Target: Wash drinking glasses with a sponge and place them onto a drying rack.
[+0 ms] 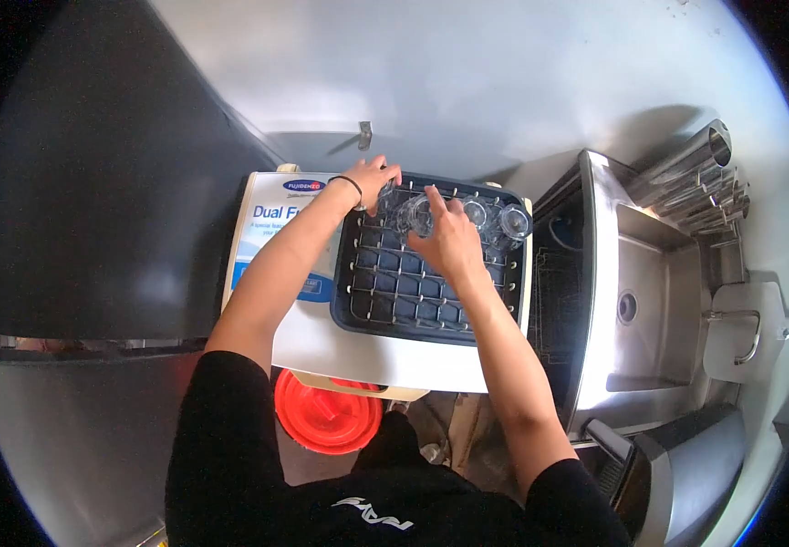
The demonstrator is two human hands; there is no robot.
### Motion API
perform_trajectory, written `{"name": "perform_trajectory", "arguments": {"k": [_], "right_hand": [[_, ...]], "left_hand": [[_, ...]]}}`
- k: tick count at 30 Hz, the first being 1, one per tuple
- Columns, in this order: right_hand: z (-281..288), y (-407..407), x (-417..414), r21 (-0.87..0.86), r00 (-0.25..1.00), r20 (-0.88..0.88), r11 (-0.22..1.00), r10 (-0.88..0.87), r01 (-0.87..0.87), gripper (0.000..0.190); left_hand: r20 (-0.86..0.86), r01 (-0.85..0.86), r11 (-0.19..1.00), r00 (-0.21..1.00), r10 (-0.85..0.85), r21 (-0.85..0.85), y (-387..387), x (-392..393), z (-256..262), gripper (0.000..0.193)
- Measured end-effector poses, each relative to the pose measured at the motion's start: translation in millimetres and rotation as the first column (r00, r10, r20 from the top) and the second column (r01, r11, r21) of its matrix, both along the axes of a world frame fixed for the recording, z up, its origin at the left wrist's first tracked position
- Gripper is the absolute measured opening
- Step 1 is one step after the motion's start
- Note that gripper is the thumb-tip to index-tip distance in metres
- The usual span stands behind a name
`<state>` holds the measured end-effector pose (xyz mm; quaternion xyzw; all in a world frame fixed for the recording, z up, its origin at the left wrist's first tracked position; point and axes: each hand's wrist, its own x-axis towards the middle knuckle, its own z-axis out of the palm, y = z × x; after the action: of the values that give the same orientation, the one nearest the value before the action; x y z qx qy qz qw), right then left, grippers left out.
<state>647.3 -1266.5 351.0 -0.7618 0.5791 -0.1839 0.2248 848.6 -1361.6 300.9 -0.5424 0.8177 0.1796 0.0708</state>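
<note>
My left hand (369,183) is curled around a clear glass (388,198) at the back left of a dark rack tray (405,334). Most of that glass is hidden by the fingers. To the right of it, another clear glass (419,216) sits between the thumb and index finger of my right hand (450,236). Whether this hand grips it or only touches it is unclear. Further right along the back row are a third clear glass (474,213), just past my right fingers, and one more glass (515,222) at the corner. Inside the tray runs a wire grid (408,287) with pale tips.
Beneath the tray is a white Fujidenzo appliance (374,362) with a printed top. A red round lid (328,417) lies below its front edge. A stainless sink (654,308) with a faucet (750,335) stands right, with metal cups (685,161) behind it. A dark refrigerator-like cabinet (107,225) rises left.
</note>
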Motion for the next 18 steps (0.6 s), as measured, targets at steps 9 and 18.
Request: {"name": "perform_trajectory", "arguments": {"k": [9,18], "right_hand": [[12.8,-31.2,-4.6,-0.091,0.997,-0.030,0.993,0.073,-0.075,0.073],[-2.3,-51.3,24.0,-0.041,0.957,-0.290,0.998,0.027,-0.041,0.046]], "left_hand": [[0.037,0.047,0.998,0.998,-0.046,-0.036,1.2,-1.6,3.9,0.075],[-0.001,0.040,0.997,0.999,-0.040,-0.069,2.9,2.9,1.3,0.077]]}}
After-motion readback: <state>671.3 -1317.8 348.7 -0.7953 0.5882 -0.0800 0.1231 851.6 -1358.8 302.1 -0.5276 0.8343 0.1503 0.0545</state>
